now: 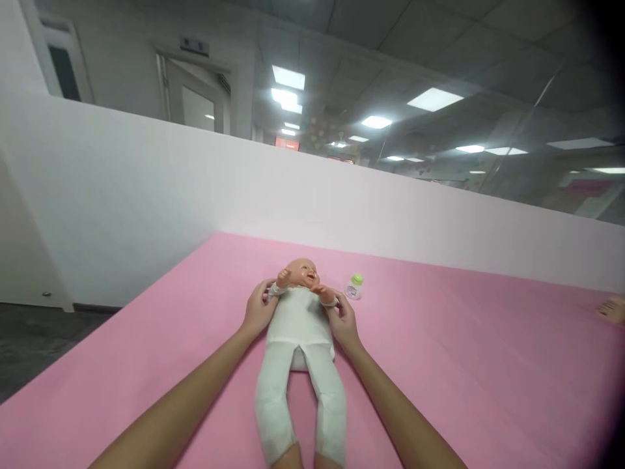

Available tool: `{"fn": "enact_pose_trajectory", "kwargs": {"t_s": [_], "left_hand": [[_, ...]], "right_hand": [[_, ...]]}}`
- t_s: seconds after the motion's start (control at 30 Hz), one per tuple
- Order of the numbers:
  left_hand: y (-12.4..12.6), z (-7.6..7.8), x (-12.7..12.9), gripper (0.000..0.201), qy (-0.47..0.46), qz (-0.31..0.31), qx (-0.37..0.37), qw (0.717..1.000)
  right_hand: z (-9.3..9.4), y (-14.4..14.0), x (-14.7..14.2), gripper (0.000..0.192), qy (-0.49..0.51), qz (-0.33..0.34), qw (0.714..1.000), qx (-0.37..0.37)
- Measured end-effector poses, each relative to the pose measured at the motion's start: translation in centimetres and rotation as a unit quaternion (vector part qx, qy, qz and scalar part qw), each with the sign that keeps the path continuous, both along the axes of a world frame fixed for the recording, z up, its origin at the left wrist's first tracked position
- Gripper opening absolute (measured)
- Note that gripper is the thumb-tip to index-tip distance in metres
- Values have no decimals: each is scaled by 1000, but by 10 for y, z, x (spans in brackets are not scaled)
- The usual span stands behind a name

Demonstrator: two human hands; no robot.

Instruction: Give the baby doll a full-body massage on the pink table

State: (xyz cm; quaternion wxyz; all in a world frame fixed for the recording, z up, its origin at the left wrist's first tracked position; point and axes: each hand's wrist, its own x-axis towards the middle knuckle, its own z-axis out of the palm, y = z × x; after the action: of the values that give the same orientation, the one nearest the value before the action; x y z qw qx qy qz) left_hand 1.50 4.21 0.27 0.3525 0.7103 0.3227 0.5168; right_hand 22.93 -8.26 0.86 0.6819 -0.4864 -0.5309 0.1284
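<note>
A baby doll [300, 319] in white clothes lies on its back on the pink table [439, 365], head at the far end and legs toward me. My left hand [260, 306] is closed around the doll's arm on the left, near the sleeve cuff. On the other side, my right hand [344, 319] grips the doll's other arm by its sleeve. Both of the doll's hands stick up beside its chin. Some of my fingertips are hidden behind the sleeves.
Just right of the doll's head stands a small clear bottle [354, 286] with a green cap. A white wall [342, 202] closes off the back of the table, with glass above it. Another person's hand [612, 309] shows at the far right edge.
</note>
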Motion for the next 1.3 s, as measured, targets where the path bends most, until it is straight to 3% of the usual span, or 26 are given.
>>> {"fn": "enact_pose_trajectory", "kwargs": {"t_s": [0.1, 0.2, 0.3, 0.47, 0.6, 0.73, 0.83, 0.93, 1.03, 1.13, 1.3], "left_hand": [[2, -2, -4, 46, -35, 31, -48, 998], [7, -5, -8, 41, -49, 70, -81, 993], [11, -8, -10, 36, -50, 91, -105, 989], [9, -8, -8, 35, -28, 55, -73, 995], [2, -5, -5, 35, 2, 13, -7, 1000], [-2, -1, -4, 39, 61, -8, 88, 994], [-3, 0, -4, 42, 87, -21, 97, 991], [-3, 0, -5, 42, 90, -21, 94, 991], [-3, -1, -4, 39, 81, -14, 108, 991], [-3, -1, -4, 33, 68, 23, 97, 993], [1, -4, -5, 29, 39, 80, 18, 996]], "right_hand": [[-7, 9, 6, 38, 116, -14, 993, 4], [-12, 13, 12, 43, 191, -53, 980, 16], [-16, 17, 16, 46, 225, -71, 972, 14], [-18, 17, 14, 49, 231, -88, 969, 11], [-14, 8, 5, 40, 154, -67, 986, 6], [-7, -3, -4, 28, -41, 5, 999, 9], [-2, -7, -6, 28, -155, 27, 987, 22], [-1, -7, -5, 31, -169, 28, 985, 25], [-4, -3, -2, 27, -113, 22, 993, 8], [-8, 2, 1, 28, 27, 19, 999, -27], [-10, 9, 10, 39, 256, -9, 967, -7]]}}
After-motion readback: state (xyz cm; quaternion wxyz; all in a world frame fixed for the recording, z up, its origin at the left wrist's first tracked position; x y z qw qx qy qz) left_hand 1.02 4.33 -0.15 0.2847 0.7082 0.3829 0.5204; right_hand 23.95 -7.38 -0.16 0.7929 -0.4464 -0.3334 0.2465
